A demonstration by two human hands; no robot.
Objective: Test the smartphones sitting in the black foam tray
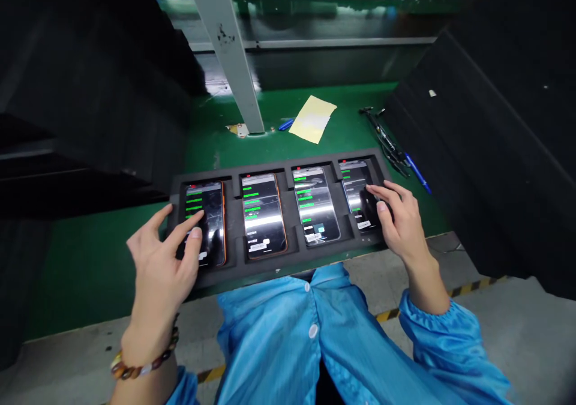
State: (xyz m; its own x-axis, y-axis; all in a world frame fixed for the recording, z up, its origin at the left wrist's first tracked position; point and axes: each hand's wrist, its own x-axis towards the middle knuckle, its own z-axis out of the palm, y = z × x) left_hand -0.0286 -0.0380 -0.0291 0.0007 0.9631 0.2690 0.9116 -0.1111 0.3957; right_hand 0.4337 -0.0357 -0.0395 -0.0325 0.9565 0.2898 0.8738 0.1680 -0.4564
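A black foam tray point(265, 267) lies along the bench's front edge, with several lit smartphones in its slots. My left hand point(164, 255) reaches over the leftmost smartphone point(213, 219), fingers spread, one fingertip at its screen and another at the tray's left rim. At the other end my right hand point(400, 219) has its fingers stretched out over the rightmost smartphone point(355, 189), fingertips at the screen's right side. Between them lie an orange-edged smartphone point(264, 216) and a clear-edged smartphone point(317, 207). Green lines of text show on the dark screens.
Tall black stacks point(90, 93) rise at the left, and another black stack point(495, 123) at the right. Behind the tray are a grey metal post point(229, 51), a yellow paper point(314, 120) and a blue pen cap point(286, 124). A dark cable point(387, 141) and a blue pen point(417, 173) lie right.
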